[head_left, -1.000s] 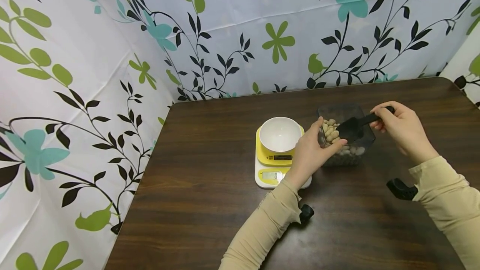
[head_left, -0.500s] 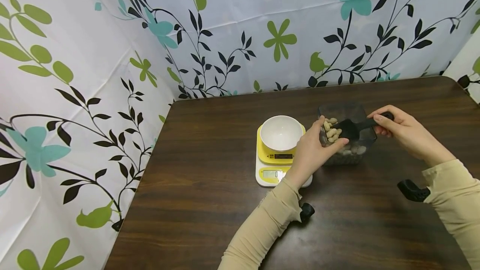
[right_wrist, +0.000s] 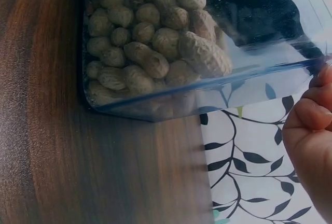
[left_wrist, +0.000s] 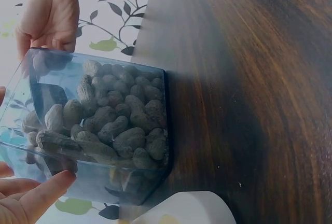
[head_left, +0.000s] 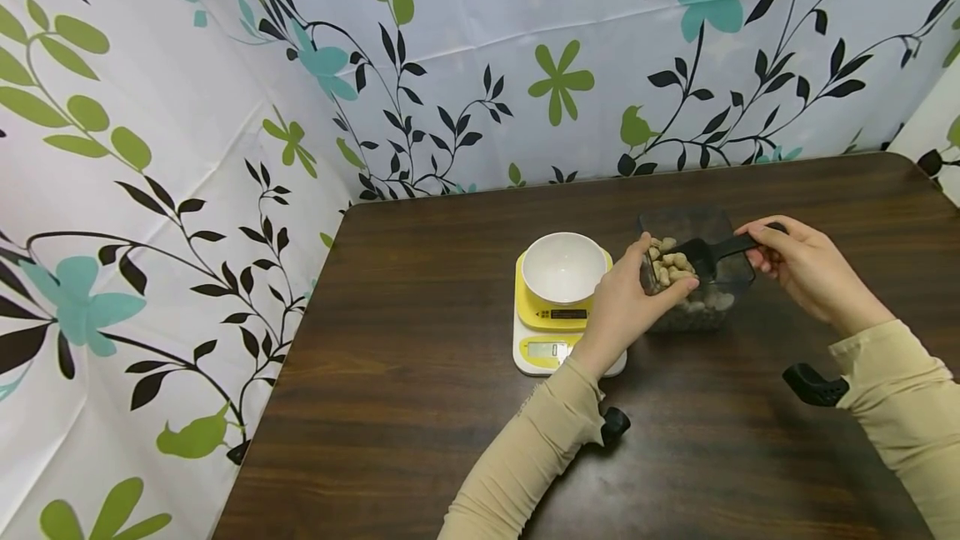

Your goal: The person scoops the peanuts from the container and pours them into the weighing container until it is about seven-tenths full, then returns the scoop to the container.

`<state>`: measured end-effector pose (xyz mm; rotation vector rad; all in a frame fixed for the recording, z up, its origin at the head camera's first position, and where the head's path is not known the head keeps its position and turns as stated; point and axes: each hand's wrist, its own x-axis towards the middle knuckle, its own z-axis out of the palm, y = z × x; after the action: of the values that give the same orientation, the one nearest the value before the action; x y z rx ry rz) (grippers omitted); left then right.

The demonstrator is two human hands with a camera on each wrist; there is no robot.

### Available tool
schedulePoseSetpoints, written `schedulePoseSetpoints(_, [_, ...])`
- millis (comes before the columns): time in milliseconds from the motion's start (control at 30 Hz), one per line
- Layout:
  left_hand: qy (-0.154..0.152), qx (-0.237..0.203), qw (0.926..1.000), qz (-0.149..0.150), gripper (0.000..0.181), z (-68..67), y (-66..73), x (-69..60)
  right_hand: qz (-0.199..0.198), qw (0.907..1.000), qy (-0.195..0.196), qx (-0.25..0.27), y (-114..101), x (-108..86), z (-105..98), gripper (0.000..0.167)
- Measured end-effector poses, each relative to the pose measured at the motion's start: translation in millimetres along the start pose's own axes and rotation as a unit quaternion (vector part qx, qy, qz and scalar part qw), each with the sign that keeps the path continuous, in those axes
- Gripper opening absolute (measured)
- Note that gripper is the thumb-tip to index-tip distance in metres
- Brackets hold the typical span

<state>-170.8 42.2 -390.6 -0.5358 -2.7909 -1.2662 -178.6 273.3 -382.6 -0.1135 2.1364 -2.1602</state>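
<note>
A clear plastic container (left_wrist: pixel 150 187) of unshelled peanuts (right_wrist: pixel 140 60) stands on the table. My left hand (head_left: pixel 621 297) grips its left side near the rim, thumb along the near wall. My right hand (head_left: pixel 801 267) holds a black scoop (head_left: pixel 729 248) by its handle at the container's right side. The scoop's blade is inside the container, tilted down to the left among the peanuts, its front edge partly hidden by them. Left of the container, a white bowl (head_left: pixel 564 267) sits on a yellow and white kitchen scale (head_left: pixel 528 357), partly behind my left hand.
The dark wooden table (head_left: pixel 420 315) reaches back to a white curtain (head_left: pixel 465 7) printed with leaves and flowers. Beige sleeves (head_left: pixel 528 448) cover both forearms, and a black device (head_left: pixel 813 386) sticks out at each wrist.
My right hand has shifted slightly right and down from a second ago. The scoop's blade has changed its tilt, and more peanuts show in front of it. The left hand stays on the container.
</note>
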Motion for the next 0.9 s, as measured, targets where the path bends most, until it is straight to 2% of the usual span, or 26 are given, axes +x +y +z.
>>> schedulePoseSetpoints(167, [-0.001,0.000,1.0000,0.003,0.076,-0.2,-0.3,0.3,-0.024,0.9985,-0.006,0.050,1.6,0.1,1.3,0.017])
schedulePoseSetpoints(567, [-0.003,-0.005,1.0000,-0.001,0.077,-2.1,-0.1,1.1,-0.037,0.9919,-0.001,0.121,1.3,-1.1,0.2,0.022])
schedulePoseSetpoints(667, [-0.005,-0.007,1.0000,-0.003,0.077,-2.3,-0.7,1.0,-0.048,0.9862,0.002,0.158,2.7,-2.7,-0.7,0.024])
schedulePoseSetpoints(900, [-0.004,-0.018,0.9998,0.004,0.078,-1.8,-3.5,0.8,-0.059,0.9648,0.003,0.256,6.1,-4.4,-4.3,0.028])
